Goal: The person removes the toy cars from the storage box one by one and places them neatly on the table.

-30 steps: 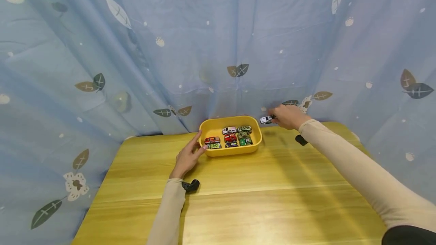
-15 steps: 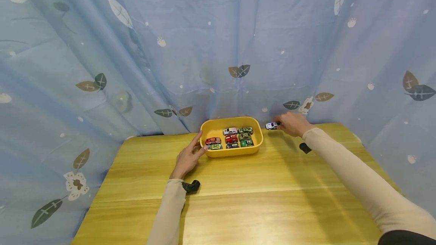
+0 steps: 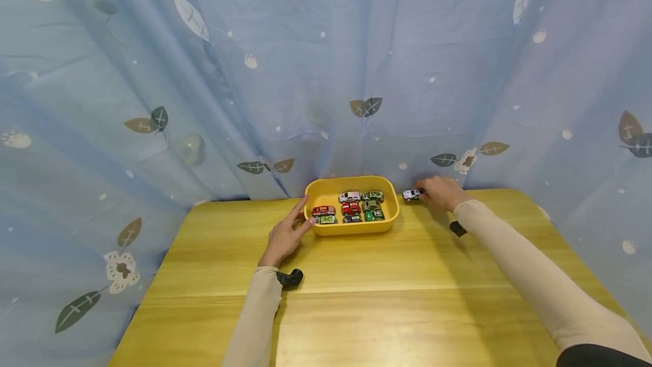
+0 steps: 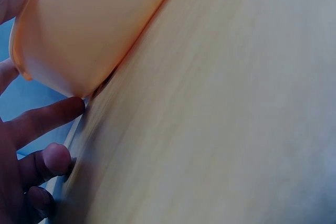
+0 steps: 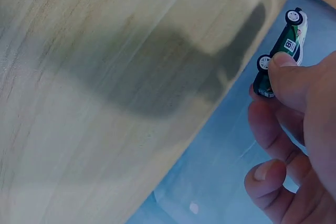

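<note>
A yellow plastic bin (image 3: 356, 229) stands at the back of the table with several toy cars in it, among them a red car (image 3: 351, 208) and a green car (image 3: 374, 216). At its left end my left hand (image 3: 284, 238) holds the bin, thumb over the rim and fingers against the outside; the left wrist view shows a fingertip (image 4: 73, 106) touching low on the wall. To the bin's right, my right hand (image 3: 442, 191) pinches a white and dark green toy car (image 5: 289, 43) by one end, between thumb and fingers. Whether its wheels touch the table cannot be told.
A blue patterned curtain (image 3: 305, 72) hangs right behind the bin and along both sides. The wooden table (image 3: 367, 276) reaches forward from the bin, and its back edge lies near the right hand. A black wrist device (image 3: 290, 279) sits on the left wrist.
My right hand has come down toward the table with the white toy car, just right of the bin. The left hand keeps its place on the bin. The head view has shifted slightly.
</note>
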Demonstrator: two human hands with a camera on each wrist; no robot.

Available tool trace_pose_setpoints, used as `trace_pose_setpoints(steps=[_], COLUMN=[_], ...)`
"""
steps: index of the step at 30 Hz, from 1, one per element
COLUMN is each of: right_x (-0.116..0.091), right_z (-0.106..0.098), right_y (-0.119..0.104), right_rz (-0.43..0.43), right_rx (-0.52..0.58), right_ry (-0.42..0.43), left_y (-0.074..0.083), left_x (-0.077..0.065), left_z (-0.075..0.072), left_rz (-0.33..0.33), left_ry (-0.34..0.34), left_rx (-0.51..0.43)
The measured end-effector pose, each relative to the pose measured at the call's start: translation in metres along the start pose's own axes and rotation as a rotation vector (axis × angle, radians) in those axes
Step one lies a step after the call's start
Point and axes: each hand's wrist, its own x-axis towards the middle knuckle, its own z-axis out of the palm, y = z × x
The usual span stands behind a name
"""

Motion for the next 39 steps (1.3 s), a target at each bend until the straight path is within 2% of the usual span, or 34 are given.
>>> trace_pose_setpoints(steps=[9, 17, 25, 31, 39], right_x=[0.004, 0.001, 0.0, -0.002, 0.001], right_z=[0.012, 0.022, 0.028, 0.032, 0.031], right_y=[0.004, 0.008, 0.008, 0.008, 0.005], right_rz=[0.026, 0.023, 0.022, 0.042, 0.06], right_rx=[-0.029, -0.01, -0.013, -0.018, -0.027], right_ry=[0.002, 0.045, 0.072, 0.055, 0.077], left_y=[-0.001, 0.001, 0.0, -0.001, 0.001], left_x=[0.0, -0.002, -0.003, -0.004, -0.003], left_z=[0.0, 0.001, 0.001, 0.003, 0.002], left_rz=[-0.01, -0.007, -0.024, -0.015, -0.013], left_ry=[-0.003, 0.002, 0.012, 0.008, 0.015], left_rx=[0.0, 0.021, 0.004, 0.003, 0.004])
